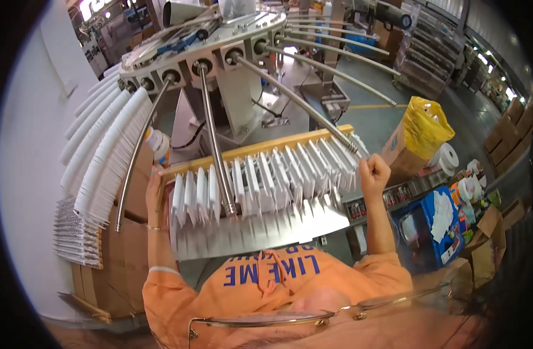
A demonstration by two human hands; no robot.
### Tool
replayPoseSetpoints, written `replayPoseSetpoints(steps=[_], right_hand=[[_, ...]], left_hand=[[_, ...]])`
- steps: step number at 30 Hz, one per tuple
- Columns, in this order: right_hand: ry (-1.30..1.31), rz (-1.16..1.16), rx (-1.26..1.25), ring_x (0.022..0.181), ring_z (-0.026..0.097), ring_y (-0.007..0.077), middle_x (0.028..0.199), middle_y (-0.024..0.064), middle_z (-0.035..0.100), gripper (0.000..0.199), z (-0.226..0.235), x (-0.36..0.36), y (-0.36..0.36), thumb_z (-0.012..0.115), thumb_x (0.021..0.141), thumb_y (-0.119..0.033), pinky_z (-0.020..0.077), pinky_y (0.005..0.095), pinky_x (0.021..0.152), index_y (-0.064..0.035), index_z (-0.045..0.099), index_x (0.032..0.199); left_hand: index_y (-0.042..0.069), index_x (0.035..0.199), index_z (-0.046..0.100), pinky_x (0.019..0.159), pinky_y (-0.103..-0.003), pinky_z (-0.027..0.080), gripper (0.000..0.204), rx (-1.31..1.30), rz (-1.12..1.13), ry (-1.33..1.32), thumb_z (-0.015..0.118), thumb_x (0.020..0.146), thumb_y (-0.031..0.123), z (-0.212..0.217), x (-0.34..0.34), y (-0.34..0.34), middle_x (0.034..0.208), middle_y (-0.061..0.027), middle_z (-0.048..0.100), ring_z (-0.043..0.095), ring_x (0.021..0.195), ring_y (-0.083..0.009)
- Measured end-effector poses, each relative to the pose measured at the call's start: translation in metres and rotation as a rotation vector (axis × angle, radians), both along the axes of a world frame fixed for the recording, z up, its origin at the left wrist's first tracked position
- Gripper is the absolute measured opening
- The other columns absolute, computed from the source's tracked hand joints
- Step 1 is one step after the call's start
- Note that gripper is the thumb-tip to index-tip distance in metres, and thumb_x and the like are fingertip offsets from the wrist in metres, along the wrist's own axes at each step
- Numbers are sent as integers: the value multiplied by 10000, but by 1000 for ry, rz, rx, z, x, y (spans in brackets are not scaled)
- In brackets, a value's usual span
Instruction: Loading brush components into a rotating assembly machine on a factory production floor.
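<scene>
A pale wooden bar [237, 152] spans the space in front of my chest, with a row of thin white folded pieces [290, 174] hanging along it. At the bar's left end, my left hand [155, 189] is closed around the wood. My right hand [374, 173] is a fist beside the right end of the row, close to the tip of a ridged metal rod [301, 103]; what it grips, if anything, is hidden. Below the white pieces lies a shiny sheet-metal tray [260, 232]. A smooth metal rod [213, 134] crosses in front of the row.
A round machine head [231, 41] carries several rods spreading outward. White sleeve-like stacks [112, 145] cover the left rods. Cardboard boxes [124, 262] stand at left. On the right are a yellow bag [426, 119] in a carton and a blue bin [441, 224].
</scene>
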State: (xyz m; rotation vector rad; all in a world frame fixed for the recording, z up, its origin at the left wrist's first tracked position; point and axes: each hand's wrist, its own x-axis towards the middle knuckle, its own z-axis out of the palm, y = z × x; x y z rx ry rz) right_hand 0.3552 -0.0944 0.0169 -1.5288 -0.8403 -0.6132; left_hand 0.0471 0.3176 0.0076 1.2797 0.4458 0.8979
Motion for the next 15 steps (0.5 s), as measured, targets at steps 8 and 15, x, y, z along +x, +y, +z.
replayPoseSetpoints(steps=[8, 15], right_hand=[[-53, -40, -43, 507, 270, 40, 559, -47, 277, 342, 6, 1, -2, 571, 766, 9, 210, 201, 457, -67, 298, 575], [59, -67, 21, 530, 270, 50, 570, -35, 272, 327, 8, 10, 5, 581, 751, 4, 211, 218, 470, -67, 313, 577]], left_hand=[[19, 1081, 514, 800, -323, 476, 280, -16, -93, -43, 477, 905, 233, -10, 1, 28, 1025, -91, 576, 571, 920, -189], [53, 1014, 579, 685, -249, 477, 268, -93, -30, 12, 578, 847, 263, -13, 5, 27, 959, -41, 597, 574, 833, -118]])
